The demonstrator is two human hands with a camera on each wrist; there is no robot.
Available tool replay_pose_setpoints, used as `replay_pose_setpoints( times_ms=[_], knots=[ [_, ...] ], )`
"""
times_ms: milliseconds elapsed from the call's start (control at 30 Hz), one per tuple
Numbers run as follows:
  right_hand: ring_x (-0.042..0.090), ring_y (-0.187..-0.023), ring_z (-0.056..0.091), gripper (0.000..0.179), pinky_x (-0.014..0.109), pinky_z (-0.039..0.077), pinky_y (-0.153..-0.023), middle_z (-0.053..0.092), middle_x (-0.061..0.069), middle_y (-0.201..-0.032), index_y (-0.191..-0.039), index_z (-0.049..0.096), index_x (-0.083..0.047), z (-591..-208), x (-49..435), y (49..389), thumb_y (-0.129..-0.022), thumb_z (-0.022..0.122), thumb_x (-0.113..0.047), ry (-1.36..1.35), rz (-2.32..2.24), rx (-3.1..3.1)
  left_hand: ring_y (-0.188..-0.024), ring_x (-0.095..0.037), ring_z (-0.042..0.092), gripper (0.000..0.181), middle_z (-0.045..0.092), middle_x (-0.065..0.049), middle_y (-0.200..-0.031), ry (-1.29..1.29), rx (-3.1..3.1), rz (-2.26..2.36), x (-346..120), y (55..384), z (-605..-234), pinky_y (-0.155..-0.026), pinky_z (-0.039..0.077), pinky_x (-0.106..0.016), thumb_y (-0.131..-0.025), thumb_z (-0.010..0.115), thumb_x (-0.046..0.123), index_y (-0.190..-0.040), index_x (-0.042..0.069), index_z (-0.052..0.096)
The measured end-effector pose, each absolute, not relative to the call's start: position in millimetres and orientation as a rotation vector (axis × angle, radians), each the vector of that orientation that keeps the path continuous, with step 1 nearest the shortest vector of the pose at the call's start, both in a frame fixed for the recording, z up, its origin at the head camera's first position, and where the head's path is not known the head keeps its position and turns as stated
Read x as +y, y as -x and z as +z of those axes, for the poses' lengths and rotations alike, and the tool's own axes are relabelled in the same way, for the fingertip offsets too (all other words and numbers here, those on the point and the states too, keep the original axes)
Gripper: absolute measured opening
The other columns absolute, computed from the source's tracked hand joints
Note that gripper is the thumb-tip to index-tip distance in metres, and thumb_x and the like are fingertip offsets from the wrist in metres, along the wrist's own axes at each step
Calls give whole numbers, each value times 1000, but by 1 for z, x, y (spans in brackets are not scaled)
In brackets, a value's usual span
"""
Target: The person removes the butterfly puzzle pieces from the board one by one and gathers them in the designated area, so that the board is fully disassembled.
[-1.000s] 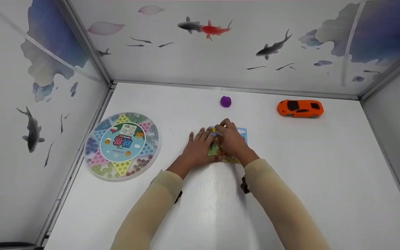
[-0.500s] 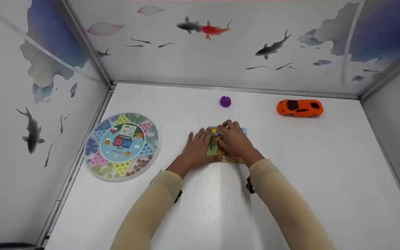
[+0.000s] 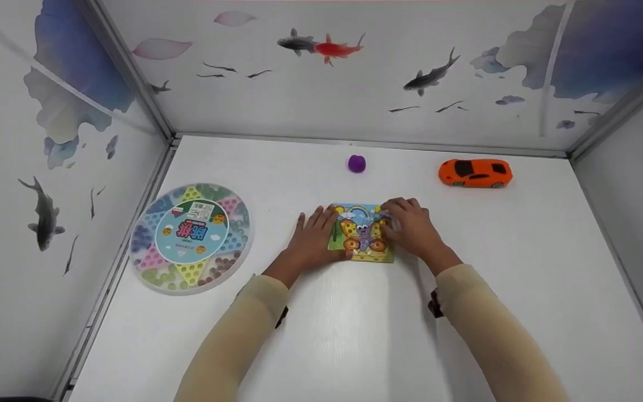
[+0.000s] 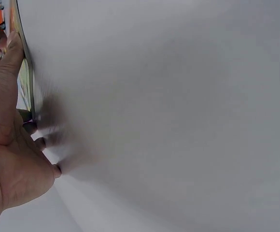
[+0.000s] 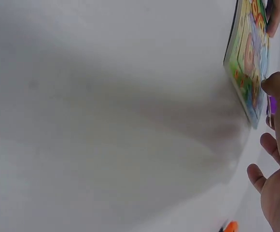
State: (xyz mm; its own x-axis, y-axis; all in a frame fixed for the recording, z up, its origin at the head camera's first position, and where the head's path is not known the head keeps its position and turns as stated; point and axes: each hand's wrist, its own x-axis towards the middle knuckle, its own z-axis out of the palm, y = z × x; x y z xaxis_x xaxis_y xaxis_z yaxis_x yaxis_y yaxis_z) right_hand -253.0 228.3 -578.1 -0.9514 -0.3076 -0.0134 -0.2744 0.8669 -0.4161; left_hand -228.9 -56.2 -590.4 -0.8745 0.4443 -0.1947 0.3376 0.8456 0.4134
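Note:
A small square jigsaw puzzle (image 3: 364,241) with a butterfly and rainbow picture lies flat on the white table. My left hand (image 3: 315,241) rests at its left side, fingers straight and spread, thumb (image 4: 13,48) along the near edge. At the upper right corner is my right hand (image 3: 413,226), fingers bent. In the right wrist view its thumb (image 5: 276,84) and a finger seem to pinch a thin, pale-edged puzzle piece (image 5: 269,111), close to the board's corner; most of that piece is hidden by the hand.
A round Chinese checkers set (image 3: 193,237) with coloured marbles under a clear lid lies at the left. A purple ball-like object (image 3: 356,163) sits behind the puzzle, and an orange toy car (image 3: 475,173) stands at the back right. Printed walls (image 3: 355,111) enclose the table.
My right hand has moved right, from over the puzzle's middle to its upper right corner, uncovering the butterfly picture. The left hand has stayed at the left edge. The head view has shifted slightly.

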Motion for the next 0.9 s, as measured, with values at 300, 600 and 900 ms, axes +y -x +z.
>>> replay_pose_setpoints(
  times_ms=[300, 600, 900],
  knots=[
    [42, -143, 52, 46, 76, 42, -120, 63, 12, -156, -147, 66, -13, -587, 273, 241, -104, 78, -24, 334, -638, 2985, -176, -33, 8, 112, 12, -7, -188, -600, 2752, 558, -61, 227, -595, -140, 4, -66, -99, 63, 75, -179, 10, 17],
    [43, -143, 54, 45, 79, 42, -118, 62, 14, -157, -147, 66, -11, -588, 288, 237, -105, 75, -24, 324, -603, 2965, -176, -34, 8, 112, 13, -8, -188, -604, 2742, 557, -60, 225, -593, -140, 4, -66, -99, 63, 75, -178, 9, 18],
    [44, -147, 50, 42, 79, 40, -120, 58, 13, -162, -147, 67, -10, -586, 289, 235, -108, 70, -24, 308, -574, 2958, -176, -34, 5, 109, 10, -8, -189, -618, 2722, 551, -57, 230, -591, -140, 2, -66, -101, 63, 70, -179, 9, 16]
  ],
)
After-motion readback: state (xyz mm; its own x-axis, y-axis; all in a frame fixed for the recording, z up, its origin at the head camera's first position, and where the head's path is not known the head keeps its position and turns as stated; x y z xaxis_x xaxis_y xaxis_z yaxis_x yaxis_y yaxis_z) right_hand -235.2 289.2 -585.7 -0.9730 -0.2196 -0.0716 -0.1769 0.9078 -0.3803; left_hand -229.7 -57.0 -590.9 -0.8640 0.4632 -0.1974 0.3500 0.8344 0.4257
